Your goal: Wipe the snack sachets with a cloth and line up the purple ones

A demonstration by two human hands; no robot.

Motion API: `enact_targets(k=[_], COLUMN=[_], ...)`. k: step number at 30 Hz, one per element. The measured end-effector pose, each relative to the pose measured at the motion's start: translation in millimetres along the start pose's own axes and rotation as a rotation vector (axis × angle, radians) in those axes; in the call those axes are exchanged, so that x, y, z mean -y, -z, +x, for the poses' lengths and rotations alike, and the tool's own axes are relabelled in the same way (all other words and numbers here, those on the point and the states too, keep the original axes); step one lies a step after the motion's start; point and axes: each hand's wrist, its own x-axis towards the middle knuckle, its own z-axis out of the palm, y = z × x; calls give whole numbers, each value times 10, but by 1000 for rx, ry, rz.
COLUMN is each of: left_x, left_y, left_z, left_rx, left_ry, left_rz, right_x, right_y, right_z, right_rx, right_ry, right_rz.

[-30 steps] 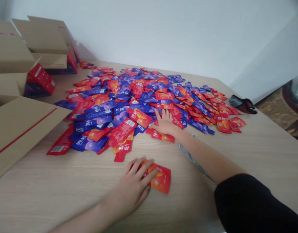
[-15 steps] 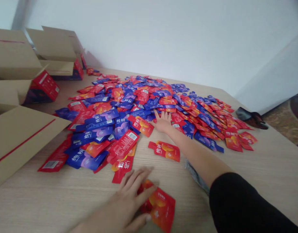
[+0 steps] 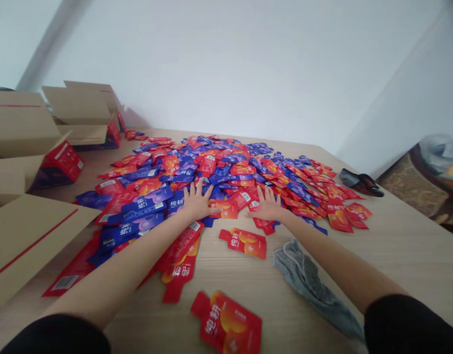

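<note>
L hand (image 3: 197, 201): wide; fingers fanned fwd, palm down on near slope of the heap (image 3: 206, 167); nothing gripped afaics; thumb stuck out to its R
R hand (image 3: 268, 204): wide too; palm down at heap's near edge, fingers pointing away from the person; no pouch held that I can see
Heap: red + blue pouches, mixed angles; straight ahead of both hands, spreading past L hand on one side, past R hand on the other
Thumb pouch (image 3: 229, 210): red/orange; between the hands, just R of L palm, L thumb over it; L hand nearer; long axis approx. crosswise, i.e. hand to hand
Loose pouch (image 3: 248, 243): apart from heap on bare table (image 3: 414, 250); nearside of R hand, a bit to its L; R hand nearer; long axis roughly crosswise, neck twd L
Front pouch (image 3: 234, 327): well nearside of both hands; slanted, neck twd L
Cloth (image 3: 307, 280): grey-blue, crumpled; nearside of R hand, alongside R forearm
Boxes (image 3: 31, 236): cardboard, flaps up; well off to L of L hand
Dark item (image 3: 361, 182): well R of R hand; shiny, can't say what
Hidden: pouches beneath both palms + L forearm; can't tell if fingertips press or just rest; L end of thumb pouch covered
Cut off: front pouch's near edge; nearest box
Hard to read: small print; far-side pouches blur together
</note>
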Motion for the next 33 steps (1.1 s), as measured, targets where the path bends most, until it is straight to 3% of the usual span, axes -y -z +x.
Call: enact_targets(k=[4, 13, 20, 26, 30, 33], left_x=[-72, 25, 55, 69, 301, 504], left_y=[-147, -234, -215, -39, 113, 174], left_z=[333, 790, 998, 728, 209, -270], left_rx=[-82, -244, -254, -181, -184, -120], left_ry=[-46, -101, -83, -60, -30, 41], left_rz=[-19, -26, -34, -44, -92, -121], right_x=[-29, -3, 43, 53, -218, -394], right_y=[-35, 112, 204, 357, 242, 91], right_z=[287, 958, 1191, 930, 590, 392], right_rx=[-44, -83, -75, -103, -292, -234], right_ry=[6, -34, -15, -46, -201, -313], right_rz=[-13, 6, 33, 19, 56, 108])
